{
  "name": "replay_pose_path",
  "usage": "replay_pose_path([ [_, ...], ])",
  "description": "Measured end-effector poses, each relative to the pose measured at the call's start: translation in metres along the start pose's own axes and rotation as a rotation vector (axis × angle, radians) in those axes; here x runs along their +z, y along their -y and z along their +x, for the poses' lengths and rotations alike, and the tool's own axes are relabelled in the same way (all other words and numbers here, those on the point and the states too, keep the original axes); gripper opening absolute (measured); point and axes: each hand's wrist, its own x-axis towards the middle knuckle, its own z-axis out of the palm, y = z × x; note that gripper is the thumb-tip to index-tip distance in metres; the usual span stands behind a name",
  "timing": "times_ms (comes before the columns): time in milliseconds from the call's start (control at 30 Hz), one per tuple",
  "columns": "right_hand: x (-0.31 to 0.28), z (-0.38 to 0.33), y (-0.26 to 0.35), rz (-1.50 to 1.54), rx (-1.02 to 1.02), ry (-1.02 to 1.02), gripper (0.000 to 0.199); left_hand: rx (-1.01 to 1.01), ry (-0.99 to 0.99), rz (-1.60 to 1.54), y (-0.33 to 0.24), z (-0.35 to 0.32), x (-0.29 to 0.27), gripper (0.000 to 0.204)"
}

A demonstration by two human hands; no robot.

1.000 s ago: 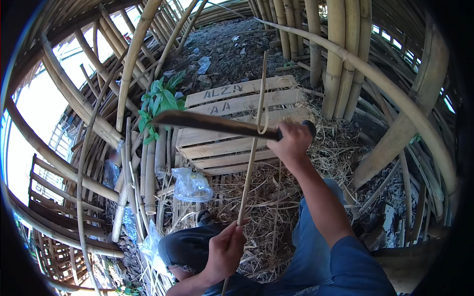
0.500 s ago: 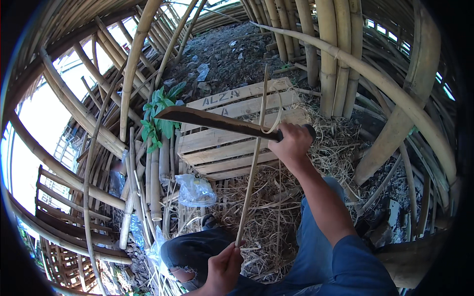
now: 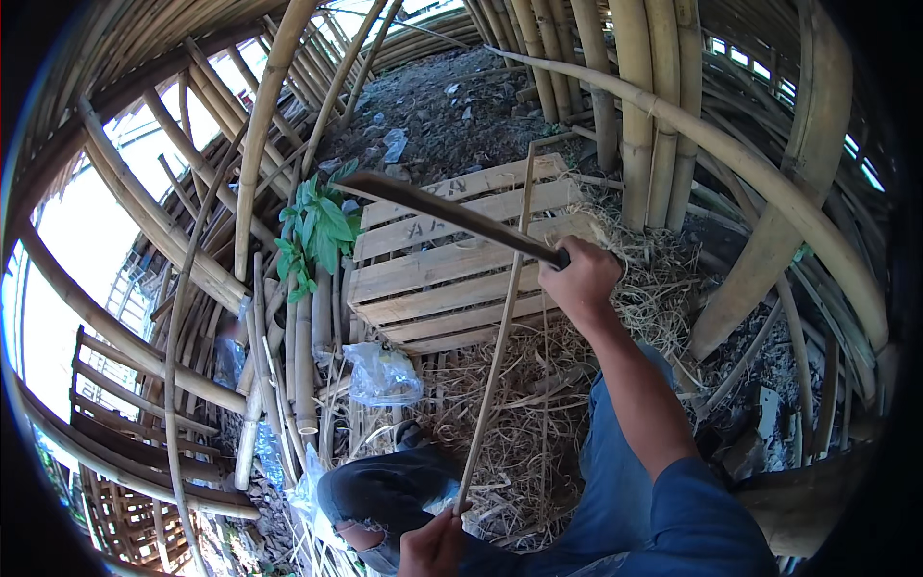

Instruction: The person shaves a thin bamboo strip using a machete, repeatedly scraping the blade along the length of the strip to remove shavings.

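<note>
My right hand is closed round the handle of a long machete, whose dark blade points left and away from me. A long thin bamboo strip slants up from my left hand, which pinches its lower end close to my knee. Near the handle, the blade crosses the strip; whether they touch I cannot tell. Beyond them lies a slatted wooden pallet, partly hidden by the blade and strip.
Pale bamboo shavings cover the ground between my legs and beside the pallet. A clear plastic bag and a leafy green plant are on the left. Thick bamboo poles stand at the far right, with a long curved pole crossing them.
A curled shaving at the blade is no longer seen there. The machete has turned so its blade looks narrower, and my right hand has shifted slightly right. My left hand and the strip's lower end moved lower.
</note>
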Motion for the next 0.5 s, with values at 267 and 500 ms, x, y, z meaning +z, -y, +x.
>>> replay_pose_path([
  [267,-0.017,-0.019,0.031,0.124,-0.205,0.126,0.027,0.271,-0.211,0.151,0.008,0.017,0.003,0.022],
  [500,-0.018,-0.020,0.040,0.161,-0.279,0.061,0.023,0.337,-0.288,0.074,0.006,0.021,0.008,0.022],
])
